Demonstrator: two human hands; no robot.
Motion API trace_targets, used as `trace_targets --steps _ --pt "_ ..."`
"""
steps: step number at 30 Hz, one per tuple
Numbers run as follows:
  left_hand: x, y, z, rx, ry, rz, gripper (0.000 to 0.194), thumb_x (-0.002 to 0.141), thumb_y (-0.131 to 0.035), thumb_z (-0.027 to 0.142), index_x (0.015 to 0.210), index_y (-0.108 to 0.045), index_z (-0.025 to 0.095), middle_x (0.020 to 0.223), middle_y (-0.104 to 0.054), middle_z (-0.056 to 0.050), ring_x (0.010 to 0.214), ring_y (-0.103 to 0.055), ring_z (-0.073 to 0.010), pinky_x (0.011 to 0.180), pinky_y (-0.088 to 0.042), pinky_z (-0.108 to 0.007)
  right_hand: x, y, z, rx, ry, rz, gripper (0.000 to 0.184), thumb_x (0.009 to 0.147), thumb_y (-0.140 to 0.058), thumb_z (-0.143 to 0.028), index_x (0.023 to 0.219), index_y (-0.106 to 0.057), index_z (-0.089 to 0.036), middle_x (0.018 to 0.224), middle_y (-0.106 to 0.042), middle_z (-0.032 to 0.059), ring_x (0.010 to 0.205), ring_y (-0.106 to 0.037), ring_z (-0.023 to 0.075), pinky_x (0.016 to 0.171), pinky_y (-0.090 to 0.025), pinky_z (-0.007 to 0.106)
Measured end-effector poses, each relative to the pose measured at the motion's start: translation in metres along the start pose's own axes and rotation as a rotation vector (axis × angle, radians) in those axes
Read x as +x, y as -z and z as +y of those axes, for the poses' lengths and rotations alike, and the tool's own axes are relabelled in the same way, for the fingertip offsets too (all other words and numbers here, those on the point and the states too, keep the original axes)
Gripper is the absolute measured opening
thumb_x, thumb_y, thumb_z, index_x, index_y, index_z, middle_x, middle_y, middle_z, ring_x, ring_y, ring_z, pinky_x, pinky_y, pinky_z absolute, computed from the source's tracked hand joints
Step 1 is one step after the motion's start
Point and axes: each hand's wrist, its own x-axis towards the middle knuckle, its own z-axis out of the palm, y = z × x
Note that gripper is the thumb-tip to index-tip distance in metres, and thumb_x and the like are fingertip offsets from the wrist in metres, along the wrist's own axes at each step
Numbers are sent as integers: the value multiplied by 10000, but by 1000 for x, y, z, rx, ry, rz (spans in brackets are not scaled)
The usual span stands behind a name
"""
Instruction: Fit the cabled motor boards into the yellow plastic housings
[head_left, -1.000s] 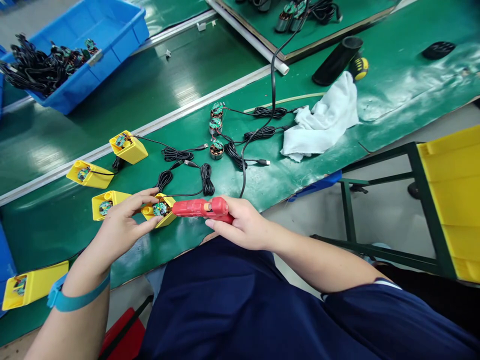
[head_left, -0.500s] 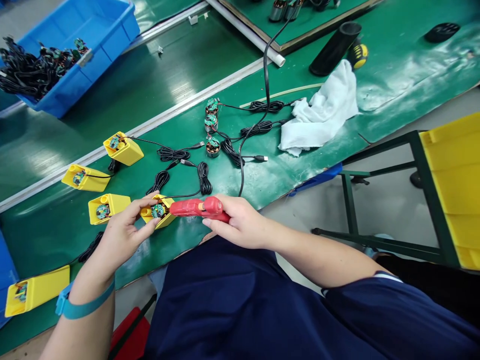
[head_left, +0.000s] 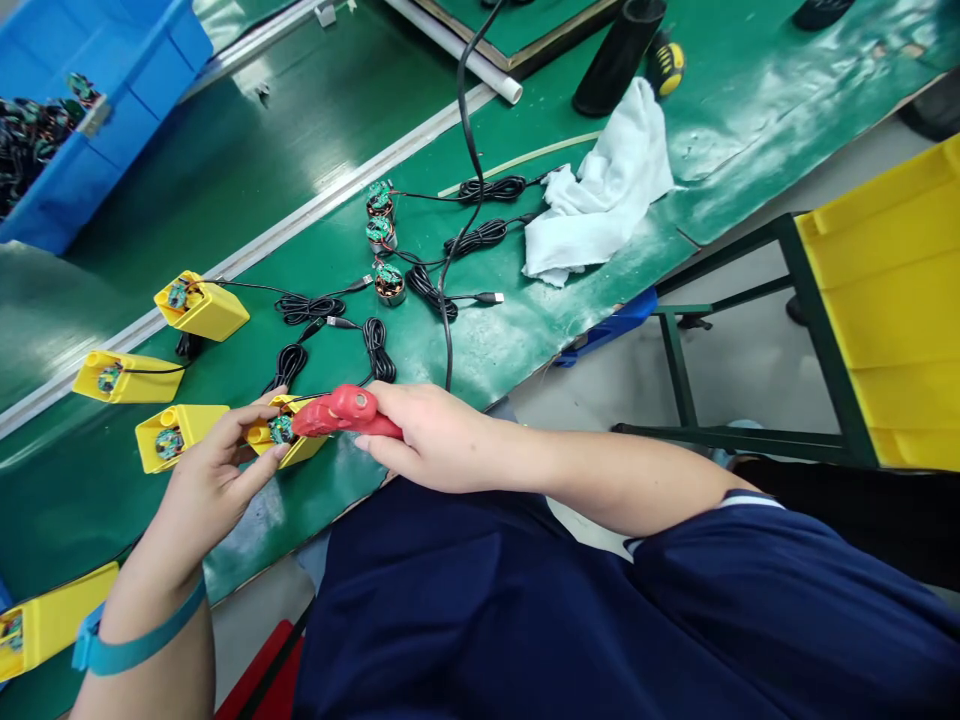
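Observation:
My right hand point(head_left: 431, 435) is wrapped round a red hot glue gun point(head_left: 337, 408), whose front end reaches over a small yellow plastic housing point(head_left: 307, 447). Inside that housing sits a green circuit board point(head_left: 282, 430), partly covered by the gun and fingers. My left hand point(head_left: 225, 465) grips the housing's near-left rim between thumb and fingers, closed on it. To its left stand three more yellow housings point(head_left: 214, 312) with boards inside. Another yellow housing point(head_left: 67, 615) lies at the lower left. Three round motors with green boards point(head_left: 390, 284) stand further up the bench.
Coiled black cables point(head_left: 379, 350) with USB plugs lie around the motors. A thick black cord point(head_left: 463, 110) crosses the bench. A white cloth point(head_left: 600, 195), a black tube point(head_left: 619, 60) and a blue bin point(head_left: 131, 110) of wired boards sit further off. A yellow crate point(head_left: 885, 310) is at right.
The whole view has shifted, so the bench things appear further left and slightly higher. The glue gun has tilted a little over the same housing, which my left hand still holds.

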Motion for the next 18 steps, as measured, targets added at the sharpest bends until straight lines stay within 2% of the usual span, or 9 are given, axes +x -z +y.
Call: trace_targets --steps 3,8,12,18 --pt "2 1 2 -149 78 8 464 927 -655 583 1246 -581 254 1461 -633 -113 1306 -645 -304 1055 -592 -452 3 2 -7 -1 -39 -8 81 1005 -573 -224 1011 -496 -199 877 -627 16 738 -559 179 694 -414 310" --pt "4 3 6 -164 138 48 542 867 -706 620 1232 -584 238 1313 -706 -96 1058 -712 -248 924 -636 -413 10 4 -11 -31 -52 -20 79 1014 -567 -225 1042 -504 -186 928 -653 40 780 -583 192 708 -417 320" --pt "5 6 7 -174 155 55 530 857 -714 606 1221 -590 240 1308 -706 -90 1053 -708 -243 916 -631 -400 13 5 -13 -52 -77 -41 110 1029 -567 -251 1081 -523 -164 896 -650 38 743 -576 189 685 -407 320" --pt "7 8 6 -151 179 60 488 858 -707 520 1225 -599 216 1164 -718 -84 935 -701 -214 829 -624 -360 17 5 -14 -54 -101 -72 215 1049 -536 -250 1222 -529 -122 1048 -702 103 895 -650 242 769 -456 356"
